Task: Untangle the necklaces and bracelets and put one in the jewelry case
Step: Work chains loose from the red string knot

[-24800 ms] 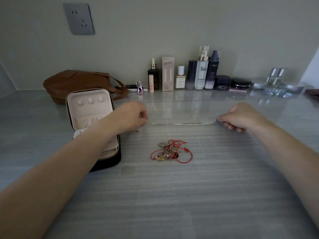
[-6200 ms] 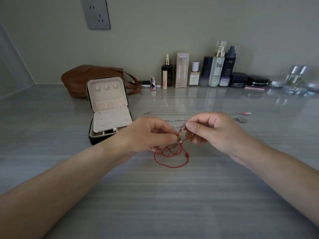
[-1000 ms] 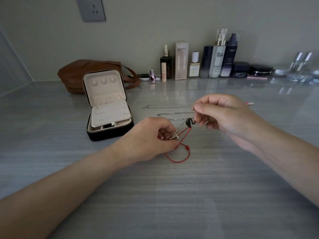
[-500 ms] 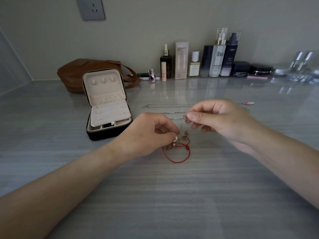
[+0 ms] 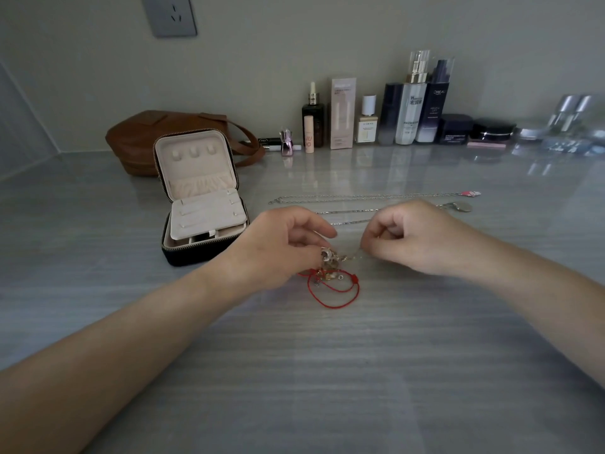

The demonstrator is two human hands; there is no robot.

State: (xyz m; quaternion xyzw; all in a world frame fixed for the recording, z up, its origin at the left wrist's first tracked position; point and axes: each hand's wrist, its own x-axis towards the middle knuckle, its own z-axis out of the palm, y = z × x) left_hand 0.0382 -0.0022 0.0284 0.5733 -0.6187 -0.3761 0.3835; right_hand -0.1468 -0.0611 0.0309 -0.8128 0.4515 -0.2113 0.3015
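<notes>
Grey streaked desk (image 5: 327, 371) runs back to the wall (image 5: 294, 44), where a row of bottles and jars (image 5: 409, 119) and one brown bag (image 5: 140, 139) line its far edge under a socket (image 5: 170, 14). I cannot see the near edge. The broadest open stretch lies on my side of the hands, with more room at far left and far right.

I count one jewelry case (image 5: 203, 204), open with its lid upright, left of the work and in front of the bag. Three silver chains (image 5: 360, 198) lie stretched out side by side just beyond the hands, well apart from the case.

One tangle (image 5: 330, 267) sits between the hands, with a red cord (image 5: 334, 290) looping out of it towards me on the desk.

Both forearms reach in from the bottom corners. My view shows the left hand (image 5: 281, 244) with a narrow grip, fingertips pinching the metal pieces at the top of the tangle. The right hand (image 5: 415, 237) is curled, its grip pinching a fine chain (image 5: 352, 257) that leads out of the tangle.
</notes>
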